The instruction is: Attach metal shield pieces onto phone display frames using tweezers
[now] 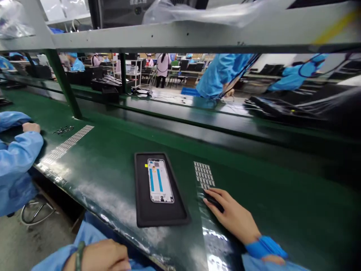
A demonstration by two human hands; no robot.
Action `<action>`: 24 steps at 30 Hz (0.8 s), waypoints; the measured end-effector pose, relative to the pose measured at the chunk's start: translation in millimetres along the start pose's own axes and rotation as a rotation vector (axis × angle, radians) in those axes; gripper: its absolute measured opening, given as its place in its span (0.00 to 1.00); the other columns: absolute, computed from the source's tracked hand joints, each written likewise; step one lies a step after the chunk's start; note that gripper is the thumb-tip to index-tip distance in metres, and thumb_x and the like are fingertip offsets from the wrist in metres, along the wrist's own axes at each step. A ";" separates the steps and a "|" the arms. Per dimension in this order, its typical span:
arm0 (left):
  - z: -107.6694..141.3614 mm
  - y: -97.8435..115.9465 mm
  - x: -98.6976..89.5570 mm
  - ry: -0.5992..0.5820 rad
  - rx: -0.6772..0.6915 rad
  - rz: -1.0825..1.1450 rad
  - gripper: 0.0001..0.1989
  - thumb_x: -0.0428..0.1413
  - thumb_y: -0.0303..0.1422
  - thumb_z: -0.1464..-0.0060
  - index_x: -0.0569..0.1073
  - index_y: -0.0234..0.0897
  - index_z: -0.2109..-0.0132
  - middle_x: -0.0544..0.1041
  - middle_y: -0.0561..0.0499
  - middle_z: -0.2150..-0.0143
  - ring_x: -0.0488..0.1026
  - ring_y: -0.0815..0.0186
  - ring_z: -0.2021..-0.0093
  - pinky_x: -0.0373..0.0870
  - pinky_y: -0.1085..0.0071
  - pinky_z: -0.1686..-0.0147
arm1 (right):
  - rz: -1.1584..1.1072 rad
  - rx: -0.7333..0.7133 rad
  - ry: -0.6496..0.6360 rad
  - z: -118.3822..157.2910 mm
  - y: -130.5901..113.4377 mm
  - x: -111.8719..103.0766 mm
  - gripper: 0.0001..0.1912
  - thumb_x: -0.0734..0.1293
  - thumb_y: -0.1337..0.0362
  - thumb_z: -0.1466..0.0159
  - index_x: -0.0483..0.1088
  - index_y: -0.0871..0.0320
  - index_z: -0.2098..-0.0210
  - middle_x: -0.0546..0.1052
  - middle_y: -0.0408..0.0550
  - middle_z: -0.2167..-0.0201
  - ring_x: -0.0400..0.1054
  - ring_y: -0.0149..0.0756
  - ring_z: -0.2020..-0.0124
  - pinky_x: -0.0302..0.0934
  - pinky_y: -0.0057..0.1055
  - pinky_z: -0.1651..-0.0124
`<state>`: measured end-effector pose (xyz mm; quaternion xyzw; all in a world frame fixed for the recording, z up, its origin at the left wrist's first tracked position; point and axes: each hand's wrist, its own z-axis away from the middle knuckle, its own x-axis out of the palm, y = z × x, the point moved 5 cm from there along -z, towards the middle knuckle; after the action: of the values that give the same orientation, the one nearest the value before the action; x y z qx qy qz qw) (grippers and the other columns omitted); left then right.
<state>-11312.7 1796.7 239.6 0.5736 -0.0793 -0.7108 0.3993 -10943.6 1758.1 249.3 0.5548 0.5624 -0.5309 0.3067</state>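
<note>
Two bare hands show, but the left hand (103, 256), with a dark green bangle (79, 256) at its wrist, is cut off by the bottom edge; its fingers curl under, and whether they hold anything cannot be told. The right hand (234, 214) grasps a small black elongated object (214, 201) between thumb and fingers, which partly cover it. Just beyond those fingertips lies a sheet of small silver-grey rectangles (204, 174). Left of the right hand, apart from it, a white phone frame with two blue strips (167, 183) rests in a shallow black rectangular tray (160, 217) on the glossy green tabletop (113, 165).
</note>
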 end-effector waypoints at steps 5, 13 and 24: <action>-12.7 51.2 -65.8 0.324 0.210 0.070 0.11 0.45 0.39 0.39 0.67 0.42 0.53 0.73 0.50 0.57 0.68 0.67 0.57 0.64 0.71 0.56 | 0.010 -0.039 -0.001 -22.5 -12.5 7.2 0.19 0.58 0.52 0.37 0.70 0.50 0.52 0.72 0.48 0.51 0.71 0.41 0.57 0.69 0.37 0.62; -74.1 50.2 -37.0 0.256 0.114 -0.437 0.10 0.56 0.35 0.45 0.67 0.38 0.57 0.70 0.50 0.60 0.66 0.60 0.59 0.62 0.63 0.60 | -0.422 0.070 0.241 -17.5 -2.2 -23.4 0.15 0.61 0.54 0.39 0.72 0.53 0.59 0.67 0.52 0.47 0.65 0.45 0.49 0.64 0.39 0.54; -57.3 79.2 -91.9 -0.073 0.294 -0.304 0.22 0.57 0.40 0.47 0.64 0.43 0.46 0.72 0.51 0.55 0.70 0.62 0.59 0.65 0.68 0.59 | -1.371 0.593 0.219 -42.0 14.0 -7.8 0.22 0.62 0.44 0.41 0.69 0.58 0.70 0.75 0.48 0.73 0.70 0.32 0.75 0.68 0.29 0.75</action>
<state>-11222.4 1824.0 335.0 0.6050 -0.1092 -0.7639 0.1961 -10918.5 1792.6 263.4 0.1894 0.6425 -0.6739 -0.3119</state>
